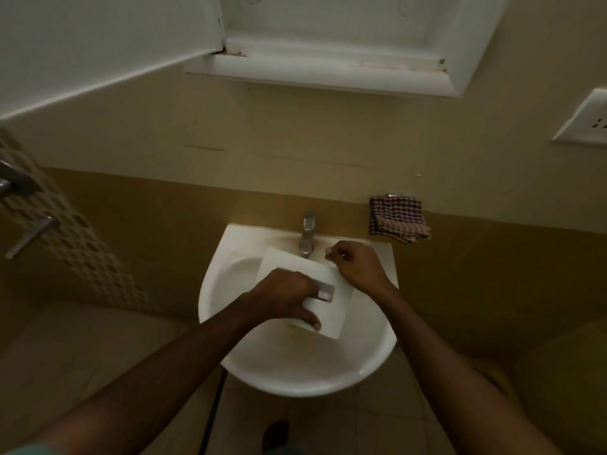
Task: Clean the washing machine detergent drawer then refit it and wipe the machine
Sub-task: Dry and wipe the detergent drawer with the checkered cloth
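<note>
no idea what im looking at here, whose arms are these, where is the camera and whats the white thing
No machine here: these are a person's two bare arms, filmed by one camera worn on their head and looking down, so the arms enter from the bottom. Below is a white sink with a tap at the back. The left hand grips a white washing machine detergent drawer over the basin. The right hand is curled beside the tap; whether it holds anything is unclear. A checked cloth hangs on the wall to the right.
</note>
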